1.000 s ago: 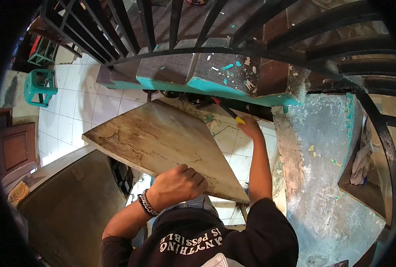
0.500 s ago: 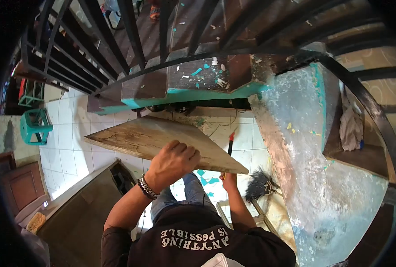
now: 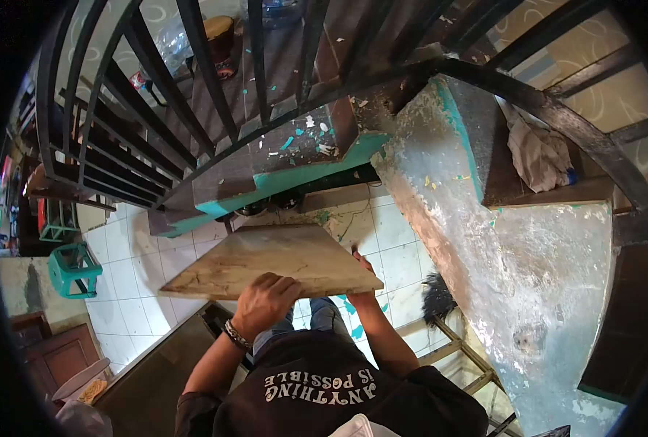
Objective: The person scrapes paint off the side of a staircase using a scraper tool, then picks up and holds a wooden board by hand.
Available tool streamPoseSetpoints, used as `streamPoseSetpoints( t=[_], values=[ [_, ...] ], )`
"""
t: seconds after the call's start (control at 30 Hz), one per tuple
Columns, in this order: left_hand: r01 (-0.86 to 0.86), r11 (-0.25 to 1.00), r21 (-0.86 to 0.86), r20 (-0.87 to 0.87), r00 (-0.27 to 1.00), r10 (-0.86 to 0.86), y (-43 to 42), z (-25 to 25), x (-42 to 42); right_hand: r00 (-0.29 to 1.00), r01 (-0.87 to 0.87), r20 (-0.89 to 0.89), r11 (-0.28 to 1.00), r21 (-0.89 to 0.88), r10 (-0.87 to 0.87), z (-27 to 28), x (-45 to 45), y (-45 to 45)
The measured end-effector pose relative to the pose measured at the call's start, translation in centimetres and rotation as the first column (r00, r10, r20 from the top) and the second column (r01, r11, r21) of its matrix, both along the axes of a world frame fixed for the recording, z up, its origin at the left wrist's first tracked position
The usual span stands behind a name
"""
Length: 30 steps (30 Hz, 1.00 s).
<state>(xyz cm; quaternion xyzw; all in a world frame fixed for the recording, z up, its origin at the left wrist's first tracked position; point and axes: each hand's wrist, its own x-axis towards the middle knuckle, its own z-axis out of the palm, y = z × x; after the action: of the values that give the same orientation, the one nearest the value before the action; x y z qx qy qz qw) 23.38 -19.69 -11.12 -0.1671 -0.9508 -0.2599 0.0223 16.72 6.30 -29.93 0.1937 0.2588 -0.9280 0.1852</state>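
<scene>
A worn, stained wooden board is tilted in front of my body, its near edge toward me. My left hand, with a chain bracelet at the wrist, is closed over the near edge, left of the middle. At the board's right end, my right hand is closed around the edge, partly hidden by the board. A small dark and reddish end of a hand tool shows by its fingers; the rest of the tool is hidden.
Black metal railing curves overhead. Beyond it are brown steps with turquoise edges and paint chips. A rough grey slab lies right, near a ladder and black bristles. A green stool stands left, on white tiles.
The board has levelled out and now looks narrower. My right hand has come back from the steps with the red-tipped tool to the board's right end. The view has turned and shifted.
</scene>
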Motion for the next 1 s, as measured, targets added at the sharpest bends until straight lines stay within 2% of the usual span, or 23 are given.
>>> streamPoseSetpoints(
  t=[0.03,0.1,0.17,0.2,0.23,0.27,0.33,0.37,0.4,0.43,0.47,0.5,0.57,0.6,0.63,0.7,0.73,0.77,0.83,0.87,0.9,0.97,1.0],
  values=[
    [0.004,1.000,-0.009,-0.004,1.000,-0.004,0.0,0.7,0.6,0.996,-0.010,-0.090,1.000,0.003,0.010,-0.8,0.4,-0.1],
    [-0.040,0.998,-0.043,-0.228,0.973,0.029,0.0,2.0,1.6,0.961,-0.036,-0.274,0.999,0.016,0.039,-2.5,0.6,-0.3],
    [-0.289,0.943,-0.166,-0.252,0.937,0.243,-1.3,-0.2,5.6,0.893,-0.067,-0.444,0.997,0.044,0.080,-3.1,0.2,-0.4],
    [-0.442,0.872,-0.212,-0.277,0.883,0.380,-2.2,-0.9,7.6,0.940,-0.035,-0.339,0.999,-0.032,0.022,-1.9,0.5,-0.6],
    [-0.603,0.788,-0.120,-0.431,0.747,0.506,-3.5,-1.7,9.0,0.939,-0.041,-0.344,0.998,-0.038,0.025,-1.8,-0.2,-0.6],
    [-0.728,0.685,-0.003,-0.555,0.571,0.605,-4.7,-2.3,10.3,0.960,-0.082,-0.279,0.985,-0.149,0.037,-1.9,-0.9,-0.5],
    [-0.914,0.272,0.300,-0.430,0.125,0.894,-5.6,-2.8,12.8,0.985,-0.134,-0.148,0.921,-0.367,0.084,-2.2,-2.0,0.0],
    [-0.916,0.267,0.298,-0.432,0.120,0.894,-7.0,-5.8,15.4,0.985,-0.139,-0.147,0.919,-0.370,0.090,-2.4,-1.8,0.5],
    [-0.769,-0.046,0.638,0.094,0.019,0.995,-8.7,-10.9,18.4,0.989,-0.137,-0.012,0.911,-0.390,0.144,-2.7,-1.5,1.0],
    [-0.530,-0.465,0.710,0.592,0.091,0.801,-9.5,-13.6,19.8,0.973,-0.135,0.120,0.903,-0.409,0.199,-2.8,-1.3,1.2],
    [-0.255,-0.632,0.732,0.681,0.278,0.677,-7.1,-11.7,17.2,0.982,-0.165,0.053,0.960,-0.226,0.182,-2.3,-1.3,1.0],
    [-0.259,-0.631,0.731,0.682,0.280,0.675,-7.8,-11.7,16.1,0.983,-0.161,0.055,0.961,-0.225,0.177,-4.5,-0.6,1.7],
    [-0.123,-0.651,0.749,0.630,0.439,0.641,-8.5,-12.0,15.0,0.983,-0.107,0.098,0.919,-0.379,0.155,-8.3,1.0,3.2],
    [-0.213,-0.551,0.807,0.580,0.462,0.670,-9.5,-11.6,14.4,0.965,-0.184,0.101,0.901,-0.394,0.241,-6.7,0.8,2.9],
    [-0.392,-0.157,0.907,0.324,0.408,0.854,-11.0,-11.9,13.2,0.965,-0.189,0.097,0.900,-0.392,0.245,-5.2,0.9,2.2],
    [-0.365,-0.171,0.915,0.346,0.493,0.799,-13.0,-11.9,12.0,0.970,-0.088,0.210,0.983,-0.160,0.121,-3.8,1.6,2.0],
    [-0.367,-0.160,0.916,0.355,0.560,0.748,-14.3,-12.5,12.0,0.980,-0.163,-0.098,0.981,0.104,0.173,-6.9,1.6,3.2],
    [-0.372,-0.153,0.916,0.355,0.568,0.743,-14.2,-12.0,11.3,0.884,-0.139,-0.372,0.919,0.369,0.283,-10.2,1.6,4.5],
    [-0.325,-0.253,0.911,0.409,0.637,0.653,-12.2,-9.3,9.4,0.867,-0.108,-0.236,0.629,0.770,0.438,-6.0,-0.1,5.1],
    [-0.332,-0.271,0.903,0.427,0.638,0.641,-10.5,-7.3,8.2,0.748,0.025,-0.395,0.572,0.820,0.534,-4.5,-0.5,5.9],
    [-0.356,-0.279,0.892,0.447,0.600,0.663,-9.4,-7.0,7.4,0.896,-0.110,-0.268,0.763,0.637,0.353,-3.1,-1.0,6.8],
    [-0.361,-0.269,0.893,0.445,0.615,0.651,-8.4,-8.7,7.1,0.829,0.109,-0.361,0.509,0.854,0.427,-2.9,-0.8,8.3],
    [-0.360,-0.317,0.877,0.478,0.601,0.641,-7.6,-8.8,6.5,0.971,-0.025,-0.195,0.868,0.496,0.139,-2.2,-1.1,9.7]
  ],
)
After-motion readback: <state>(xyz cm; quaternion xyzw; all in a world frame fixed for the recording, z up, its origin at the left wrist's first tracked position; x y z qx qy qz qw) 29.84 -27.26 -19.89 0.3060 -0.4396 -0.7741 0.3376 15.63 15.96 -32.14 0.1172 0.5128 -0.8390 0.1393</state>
